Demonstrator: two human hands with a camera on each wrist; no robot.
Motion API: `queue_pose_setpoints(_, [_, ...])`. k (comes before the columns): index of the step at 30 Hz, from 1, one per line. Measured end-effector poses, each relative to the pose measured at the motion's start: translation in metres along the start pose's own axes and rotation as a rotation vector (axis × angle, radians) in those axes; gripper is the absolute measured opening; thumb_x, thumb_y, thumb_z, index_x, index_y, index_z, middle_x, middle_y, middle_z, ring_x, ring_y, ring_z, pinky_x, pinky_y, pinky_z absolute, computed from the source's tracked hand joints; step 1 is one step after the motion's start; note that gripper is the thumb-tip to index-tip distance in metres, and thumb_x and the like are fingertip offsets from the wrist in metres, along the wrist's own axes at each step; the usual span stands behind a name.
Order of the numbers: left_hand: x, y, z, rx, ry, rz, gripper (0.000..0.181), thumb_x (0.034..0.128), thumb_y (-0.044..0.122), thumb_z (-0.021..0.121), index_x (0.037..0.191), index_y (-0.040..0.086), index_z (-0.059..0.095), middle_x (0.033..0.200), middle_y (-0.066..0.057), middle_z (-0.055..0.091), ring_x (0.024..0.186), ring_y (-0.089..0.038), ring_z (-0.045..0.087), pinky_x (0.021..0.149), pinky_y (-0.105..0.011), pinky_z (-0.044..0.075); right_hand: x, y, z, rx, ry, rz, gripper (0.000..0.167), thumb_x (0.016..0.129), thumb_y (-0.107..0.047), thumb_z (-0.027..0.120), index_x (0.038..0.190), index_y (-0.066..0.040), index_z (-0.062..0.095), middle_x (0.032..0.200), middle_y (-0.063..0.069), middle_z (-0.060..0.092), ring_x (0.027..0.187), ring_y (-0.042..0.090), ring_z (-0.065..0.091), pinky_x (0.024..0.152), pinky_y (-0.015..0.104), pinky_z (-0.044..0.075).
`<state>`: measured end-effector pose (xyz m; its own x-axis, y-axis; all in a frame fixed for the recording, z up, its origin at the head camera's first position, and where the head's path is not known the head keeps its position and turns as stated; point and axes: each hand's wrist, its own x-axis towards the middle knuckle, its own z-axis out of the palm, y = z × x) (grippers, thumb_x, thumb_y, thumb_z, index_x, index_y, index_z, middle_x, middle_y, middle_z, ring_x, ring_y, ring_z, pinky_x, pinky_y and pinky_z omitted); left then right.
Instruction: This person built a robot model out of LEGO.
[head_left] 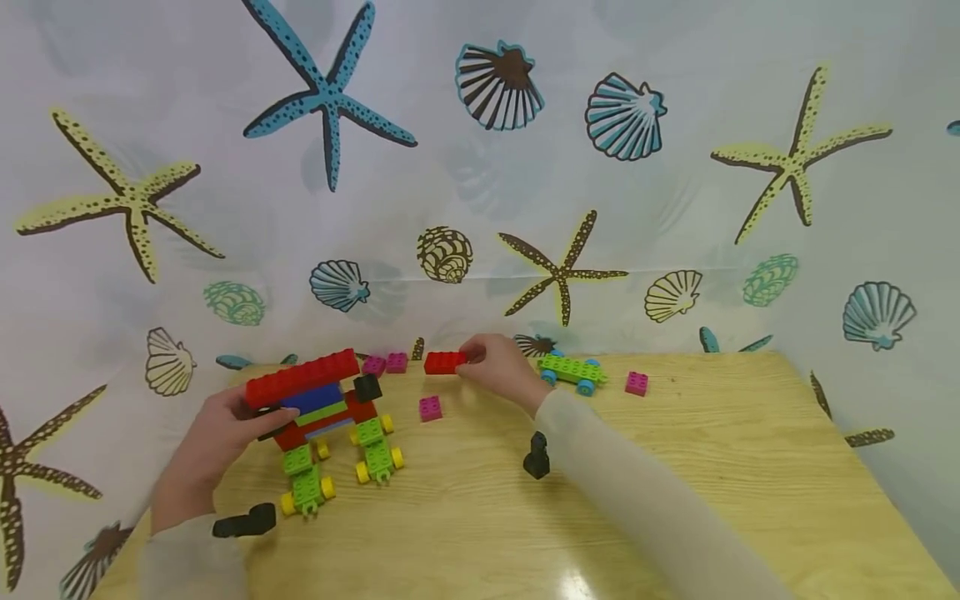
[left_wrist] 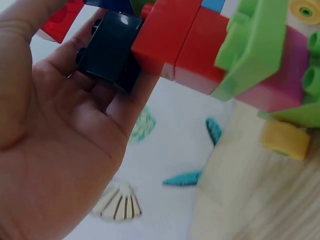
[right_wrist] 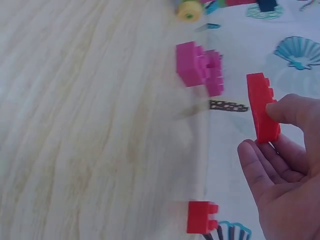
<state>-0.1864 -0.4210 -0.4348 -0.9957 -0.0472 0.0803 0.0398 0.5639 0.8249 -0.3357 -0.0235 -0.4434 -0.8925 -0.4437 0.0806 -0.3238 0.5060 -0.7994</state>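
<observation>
My left hand (head_left: 212, 439) holds the left end of a toy brick vehicle (head_left: 321, 410), thumb in front and fingers behind. A long red row tops it, over blue, green and red bricks; its green wheeled bases (head_left: 306, 485) have yellow wheels. In the left wrist view a black brick (left_wrist: 111, 50) on the build lies against the fingers. My right hand (head_left: 501, 371) pinches a red brick (head_left: 444, 362) by its right end, between thumb and fingers. The right wrist view shows this red brick (right_wrist: 262, 107) held up, studs toward the hand.
Two pink bricks (head_left: 396, 362) lie near the table's back edge, another pink brick (head_left: 430, 408) closer in. Right of my right hand stand a green wheeled base (head_left: 572, 369) with blue wheels and a pink brick (head_left: 636, 383). A small red brick (right_wrist: 200, 217) shows in the right wrist view.
</observation>
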Motion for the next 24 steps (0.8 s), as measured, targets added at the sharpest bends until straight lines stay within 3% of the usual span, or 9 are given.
queue_pose_setpoints(2, [0.003, 0.008, 0.008, -0.019, -0.043, 0.012, 0.054, 0.1075, 0.031, 0.078, 0.15, 0.001, 0.064, 0.117, 0.026, 0.076, 0.106, -0.002, 0.071, 0.091, -0.023, 0.059, -0.008, -0.002, -0.008, 0.037, 0.011, 0.002, 0.035, 0.105, -0.023, 0.079, 0.135, -0.006, 0.076, 0.132, 0.013, 0.078, 0.12, 0.029, 0.073, 0.106, 0.043, 0.064])
queue_pose_setpoints(5, [0.008, 0.024, 0.025, -0.044, -0.109, 0.028, 0.056, 0.1066, 0.028, 0.079, 0.151, -0.001, 0.062, 0.128, 0.006, 0.08, 0.108, -0.007, 0.073, 0.092, -0.025, 0.062, -0.021, -0.005, -0.024, 0.078, 0.025, -0.001, 0.037, 0.105, -0.023, 0.078, 0.138, -0.007, 0.074, 0.134, 0.013, 0.077, 0.12, 0.029, 0.073, 0.101, 0.042, 0.065])
queue_pose_setpoints(8, [0.014, 0.045, 0.047, -0.041, -0.171, 0.041, 0.058, 0.1051, 0.028, 0.081, 0.152, -0.001, 0.062, 0.14, -0.015, 0.077, 0.113, -0.015, 0.074, 0.092, -0.027, 0.063, -0.033, -0.007, -0.044, 0.103, 0.035, -0.025, 0.037, 0.106, -0.023, 0.078, 0.14, -0.008, 0.074, 0.135, 0.012, 0.077, 0.122, 0.029, 0.074, 0.102, 0.042, 0.065])
queue_pose_setpoints(10, [0.018, 0.059, 0.063, -0.033, -0.211, 0.058, 0.058, 0.1036, 0.028, 0.083, 0.15, -0.001, 0.062, 0.143, -0.023, 0.074, 0.115, -0.022, 0.074, 0.092, -0.028, 0.064, -0.041, -0.008, -0.059, 0.13, 0.033, -0.041, 0.038, 0.107, -0.023, 0.077, 0.141, -0.009, 0.073, 0.136, 0.012, 0.077, 0.123, 0.029, 0.073, 0.104, 0.043, 0.065])
queue_pose_setpoints(14, [0.025, 0.084, 0.1, -0.067, -0.272, 0.094, 0.057, 0.1004, 0.026, 0.086, 0.147, 0.001, 0.065, 0.142, -0.023, 0.074, 0.116, -0.029, 0.074, 0.093, -0.029, 0.064, -0.059, -0.013, -0.088, 0.17, 0.026, -0.072, 0.038, 0.107, -0.021, 0.077, 0.144, -0.01, 0.072, 0.139, 0.011, 0.076, 0.126, 0.03, 0.073, 0.111, 0.047, 0.062])
queue_pose_setpoints(18, [0.029, 0.101, 0.139, -0.137, -0.318, 0.136, 0.051, 0.0986, 0.025, 0.088, 0.142, 0.004, 0.07, 0.135, -0.018, 0.078, 0.109, -0.026, 0.074, 0.093, -0.031, 0.064, -0.082, -0.017, -0.112, 0.23, 0.043, -0.067, 0.039, 0.107, -0.021, 0.077, 0.144, -0.01, 0.072, 0.141, 0.013, 0.076, 0.128, 0.031, 0.072, 0.112, 0.047, 0.062])
queue_pose_setpoints(24, [0.029, 0.125, 0.186, -0.177, -0.362, 0.174, 0.047, 0.0992, 0.025, 0.088, 0.141, 0.007, 0.073, 0.134, -0.013, 0.08, 0.106, -0.024, 0.074, 0.097, -0.036, 0.063, -0.118, -0.013, -0.13, 0.248, 0.07, -0.05, 0.039, 0.107, -0.022, 0.078, 0.144, -0.01, 0.072, 0.142, 0.013, 0.075, 0.128, 0.03, 0.072, 0.11, 0.038, 0.061])
